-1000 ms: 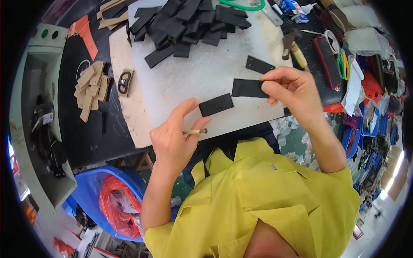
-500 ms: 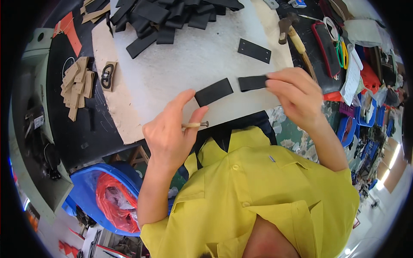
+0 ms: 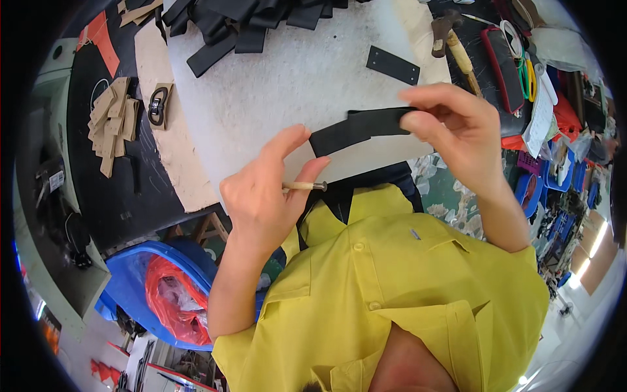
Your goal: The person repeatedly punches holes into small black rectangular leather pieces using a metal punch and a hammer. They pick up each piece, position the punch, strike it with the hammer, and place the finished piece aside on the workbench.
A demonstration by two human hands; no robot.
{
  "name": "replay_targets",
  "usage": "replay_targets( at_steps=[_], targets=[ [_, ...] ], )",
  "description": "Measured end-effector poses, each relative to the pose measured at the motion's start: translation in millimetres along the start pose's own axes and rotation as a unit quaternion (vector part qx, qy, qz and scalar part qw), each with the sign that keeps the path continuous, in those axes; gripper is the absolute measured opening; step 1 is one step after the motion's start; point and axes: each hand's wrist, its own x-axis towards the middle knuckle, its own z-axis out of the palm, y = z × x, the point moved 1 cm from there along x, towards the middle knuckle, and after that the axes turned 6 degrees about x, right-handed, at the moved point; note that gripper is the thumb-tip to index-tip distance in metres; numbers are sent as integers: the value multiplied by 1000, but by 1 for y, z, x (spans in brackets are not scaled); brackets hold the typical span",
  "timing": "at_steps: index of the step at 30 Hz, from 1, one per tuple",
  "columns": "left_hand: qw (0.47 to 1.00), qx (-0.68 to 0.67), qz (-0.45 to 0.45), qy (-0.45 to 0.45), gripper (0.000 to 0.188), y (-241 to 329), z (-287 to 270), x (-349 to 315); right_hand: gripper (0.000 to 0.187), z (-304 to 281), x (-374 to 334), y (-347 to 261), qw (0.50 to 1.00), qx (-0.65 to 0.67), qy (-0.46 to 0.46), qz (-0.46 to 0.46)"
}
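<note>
Between its thumb and forefinger, my left hand (image 3: 258, 196) grips the end of a black strip (image 3: 333, 139). A thin tool with a pale handle and a metal tip (image 3: 304, 186) is also tucked in that hand. My right hand (image 3: 460, 134) pinches the far end of a second black strip (image 3: 382, 122). The inner ends of the strips overlap, the right one in front, above the whitish board (image 3: 281, 85). Beyond my right hand lies a flat black strip with small holes at its ends (image 3: 392, 65). Many more black strips form a pile (image 3: 238, 23) at the far side.
Tan pieces (image 3: 116, 124) and a black buckle on a tan tab (image 3: 158, 106) lie to the left. A hammer (image 3: 462, 55) and a red-edged black case (image 3: 501, 68) lie on the right. A blue bin with a red bag (image 3: 171, 297) stands at the lower left.
The right-hand strip has moved left and now overlaps the left-hand strip; a gap separated them before. My left hand has shifted slightly right.
</note>
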Motion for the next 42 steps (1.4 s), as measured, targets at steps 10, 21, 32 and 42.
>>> replay_targets(
  at_steps=[10,21,32,42],
  targets=[
    [1000,-21,7,12,62,-4,1,0,16,23,34,0,978,-87,-141,130],
    [998,-19,43,-33,35,-5,-2,1,13,26,30,5,962,-234,-133,-43],
    [997,-6,31,-68,27,0,-7,5,22,12,20,25,932,-209,-158,-251],
    [992,3,49,-116,30,0,-17,12,22,17,18,22,928,-225,-155,-253]
  ],
)
